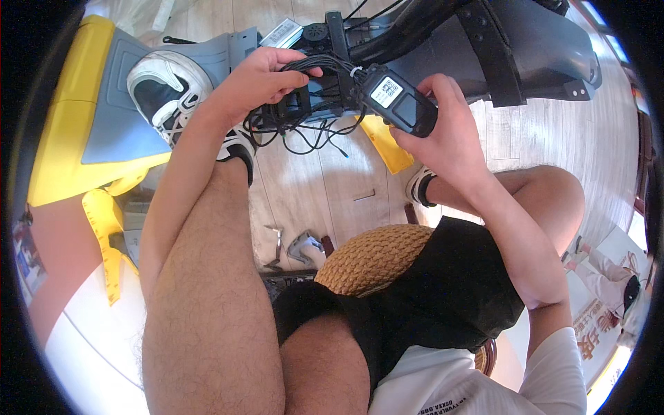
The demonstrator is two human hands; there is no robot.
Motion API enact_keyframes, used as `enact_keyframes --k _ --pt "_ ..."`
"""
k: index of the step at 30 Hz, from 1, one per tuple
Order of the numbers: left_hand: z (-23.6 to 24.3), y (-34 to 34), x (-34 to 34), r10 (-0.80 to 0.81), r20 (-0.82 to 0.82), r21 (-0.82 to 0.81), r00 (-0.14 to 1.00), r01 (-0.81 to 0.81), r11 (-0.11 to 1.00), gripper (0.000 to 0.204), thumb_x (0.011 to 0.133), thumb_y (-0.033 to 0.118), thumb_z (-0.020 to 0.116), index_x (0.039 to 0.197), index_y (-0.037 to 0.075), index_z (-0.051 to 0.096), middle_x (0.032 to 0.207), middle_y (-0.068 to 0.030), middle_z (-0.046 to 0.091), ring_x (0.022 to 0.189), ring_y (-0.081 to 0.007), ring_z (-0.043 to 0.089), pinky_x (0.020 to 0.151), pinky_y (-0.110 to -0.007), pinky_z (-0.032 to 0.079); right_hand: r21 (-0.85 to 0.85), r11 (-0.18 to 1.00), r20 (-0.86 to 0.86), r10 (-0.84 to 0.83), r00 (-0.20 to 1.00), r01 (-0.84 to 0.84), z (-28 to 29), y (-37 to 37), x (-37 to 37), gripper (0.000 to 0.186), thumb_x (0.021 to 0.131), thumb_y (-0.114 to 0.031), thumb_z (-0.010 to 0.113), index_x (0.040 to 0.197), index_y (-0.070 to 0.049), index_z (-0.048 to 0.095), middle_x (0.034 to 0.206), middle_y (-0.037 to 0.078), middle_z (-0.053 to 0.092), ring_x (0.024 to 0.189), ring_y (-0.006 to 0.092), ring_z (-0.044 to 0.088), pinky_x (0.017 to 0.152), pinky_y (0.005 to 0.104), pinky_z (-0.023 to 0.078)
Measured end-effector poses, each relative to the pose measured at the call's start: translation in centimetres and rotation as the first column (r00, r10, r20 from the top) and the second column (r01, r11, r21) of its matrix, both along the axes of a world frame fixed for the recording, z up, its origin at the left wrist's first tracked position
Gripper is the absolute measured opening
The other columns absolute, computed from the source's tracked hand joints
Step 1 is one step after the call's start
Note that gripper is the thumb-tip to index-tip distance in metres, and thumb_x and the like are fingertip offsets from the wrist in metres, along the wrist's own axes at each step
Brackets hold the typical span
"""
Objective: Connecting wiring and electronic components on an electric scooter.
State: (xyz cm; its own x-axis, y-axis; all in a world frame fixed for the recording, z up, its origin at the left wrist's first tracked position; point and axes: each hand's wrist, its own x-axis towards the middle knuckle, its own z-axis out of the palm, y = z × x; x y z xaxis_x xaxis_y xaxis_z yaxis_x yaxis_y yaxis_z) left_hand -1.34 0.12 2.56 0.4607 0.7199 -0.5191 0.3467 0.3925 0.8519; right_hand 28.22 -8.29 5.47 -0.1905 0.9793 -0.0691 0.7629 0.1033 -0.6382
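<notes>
My right hand [453,131] grips the lower end of a black box-shaped device [404,105] with a white square-code label, thumb on one side and fingers on the other. Out of the device's far end runs a bundle of black cables [321,63], gathered by a white tie. Thumb and fingers of my left hand [266,77] pinch this bundle. Below it, loose cables with small connectors [315,135] dangle over the floor. Behind both hands lies a grey plastic vehicle body [422,52] with exposed wiring, a black strap [492,52] and a silver labelled box [282,32].
My shoe [169,93] rests on a grey and yellow panel [72,104] at left. Tools [275,245] and a grey metal bracket [304,247] lie on the wood-look floor [346,197] near a woven stool [373,259]. A yellow strip [104,235] hangs at left.
</notes>
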Motion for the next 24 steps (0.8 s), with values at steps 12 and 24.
enact_keyframes --k 12,24 --pt "-1.0 0.4 -0.4 0.003 -0.061 0.119 0.998 0.004 0.993 0.031 0.087 0.005 0.065 0.117 0.002 0.073 0.087 0.0046 0.066 0.070 -0.0040 0.049 0.064 -0.021 0.042 0.052 0.998 0.026 0.017 1.000 -0.018 0.0 0.0 0.0 0.051 0.071 -0.014 0.084 0.109 0.001 0.054 0.103 0.018 0.058 0.096 0.0330 0.062 0.085 0.0408 0.051" --pt "-1.0 0.1 -0.2 0.002 -0.023 0.054 1.000 -0.001 0.999 0.023 0.094 0.012 0.070 0.115 0.003 0.072 0.076 0.0066 0.058 0.062 -0.0035 0.045 0.054 -0.021 0.035 0.010 1.000 0.009 0.001 1.000 -0.001 -0.2 0.0 0.1 0.054 0.068 -0.016 0.084 0.109 -0.001 0.052 0.106 0.018 0.057 0.098 0.0401 0.061 0.085 0.0454 0.052"
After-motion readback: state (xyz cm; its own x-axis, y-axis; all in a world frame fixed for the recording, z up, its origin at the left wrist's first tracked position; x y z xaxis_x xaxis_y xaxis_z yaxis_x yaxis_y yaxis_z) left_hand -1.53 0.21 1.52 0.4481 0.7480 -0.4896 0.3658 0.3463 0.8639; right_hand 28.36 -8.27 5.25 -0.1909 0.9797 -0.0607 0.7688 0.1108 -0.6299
